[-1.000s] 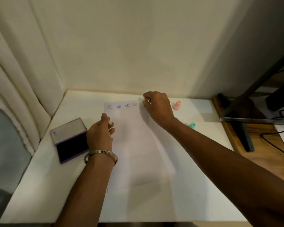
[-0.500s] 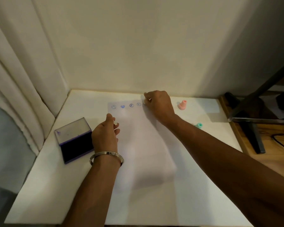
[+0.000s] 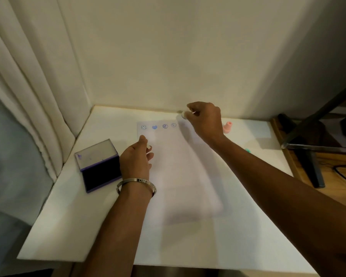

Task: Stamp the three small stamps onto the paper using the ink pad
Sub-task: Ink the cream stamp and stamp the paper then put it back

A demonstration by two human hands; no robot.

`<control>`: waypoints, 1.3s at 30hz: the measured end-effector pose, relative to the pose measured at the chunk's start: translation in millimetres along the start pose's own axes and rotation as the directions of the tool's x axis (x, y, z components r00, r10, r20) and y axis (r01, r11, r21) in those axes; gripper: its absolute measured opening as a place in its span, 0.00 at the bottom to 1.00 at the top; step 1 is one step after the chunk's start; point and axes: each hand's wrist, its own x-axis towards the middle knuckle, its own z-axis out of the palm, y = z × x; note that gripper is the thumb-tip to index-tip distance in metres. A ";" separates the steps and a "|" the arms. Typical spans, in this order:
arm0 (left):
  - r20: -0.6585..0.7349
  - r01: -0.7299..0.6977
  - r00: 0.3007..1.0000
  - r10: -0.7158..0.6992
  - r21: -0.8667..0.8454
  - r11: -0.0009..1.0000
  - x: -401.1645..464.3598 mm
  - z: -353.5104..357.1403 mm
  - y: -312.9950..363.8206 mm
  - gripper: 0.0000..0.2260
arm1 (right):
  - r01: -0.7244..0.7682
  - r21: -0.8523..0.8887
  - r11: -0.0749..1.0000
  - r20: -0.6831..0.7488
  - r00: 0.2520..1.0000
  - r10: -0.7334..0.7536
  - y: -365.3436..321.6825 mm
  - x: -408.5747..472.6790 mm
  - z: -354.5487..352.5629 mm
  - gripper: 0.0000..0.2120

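Note:
A white sheet of paper [image 3: 180, 168] lies on the white table [image 3: 72, 226]. Along its top edge runs a row of several blue stamp marks [image 3: 154, 127]. My right hand [image 3: 205, 121] hovers above the paper's top right corner, pinching a small pale stamp [image 3: 183, 115] lifted off the sheet. My left hand [image 3: 136, 161] rests flat on the paper's left edge, fingers loosely curled and holding nothing. An open purple ink pad [image 3: 99, 163] sits just left of that hand. A pink stamp [image 3: 228, 127] stands to the right of my right hand; a green stamp [image 3: 247, 150] peeks out behind my right forearm.
A white curtain [image 3: 28, 86] hangs along the left edge of the table and a plain wall stands at the back. To the right a dark monitor stand [image 3: 308, 162] and cables sit on a wooden desk.
My right hand has lifted the small stamp up off the paper's top edge and slightly back. The left hand stays on the paper. The camera view has shifted a little.

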 end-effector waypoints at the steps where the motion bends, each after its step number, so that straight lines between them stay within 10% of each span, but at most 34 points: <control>1: 0.018 0.001 1.000 0.000 -0.010 1.000 -0.9 0.4 -0.5 0.09 | -0.010 0.022 1.000 -0.022 1.000 0.010 -3.6 -3.6 -4.5 0.13; 39: 0.496 0.223 0.840 -0.219 0.052 0.973 -24.1 3.7 -10.4 0.10 | -0.129 0.459 0.879 0.074 0.992 0.107 -13.7 -139.9 -25.9 0.11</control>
